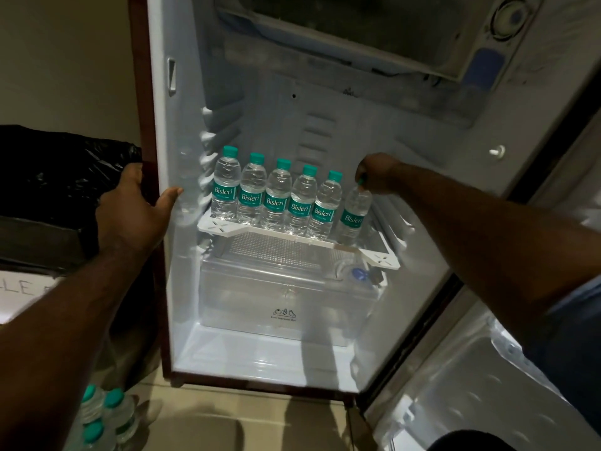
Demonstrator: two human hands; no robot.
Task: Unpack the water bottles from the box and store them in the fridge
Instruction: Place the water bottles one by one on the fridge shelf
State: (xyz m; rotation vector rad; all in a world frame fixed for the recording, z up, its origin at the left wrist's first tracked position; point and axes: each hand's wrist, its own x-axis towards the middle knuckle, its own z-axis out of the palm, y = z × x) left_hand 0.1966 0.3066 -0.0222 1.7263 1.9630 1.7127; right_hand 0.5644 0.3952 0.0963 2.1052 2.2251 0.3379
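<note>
right hand (377,174): fingers pinch cap of sixth bottle (353,216), tilted, at right end of the shelf (224,230) row | left hand (130,209): grips fridge wall edge (159,125) | full, light-moderate, thin crushable plastic, likely slick; hold neck/cap | more bottles (104,415) on floor

The fridge (182,131) stands open. Five water bottles (279,196) line its white shelf (292,237) upright, and the right hand (377,174) pinches the green cap of a sixth bottle (353,216), tilted at the row's right end. The left hand (133,206) grips the fridge's left edge. More bottles (104,415) sit low beside it, seemingly on the floor.
</note>
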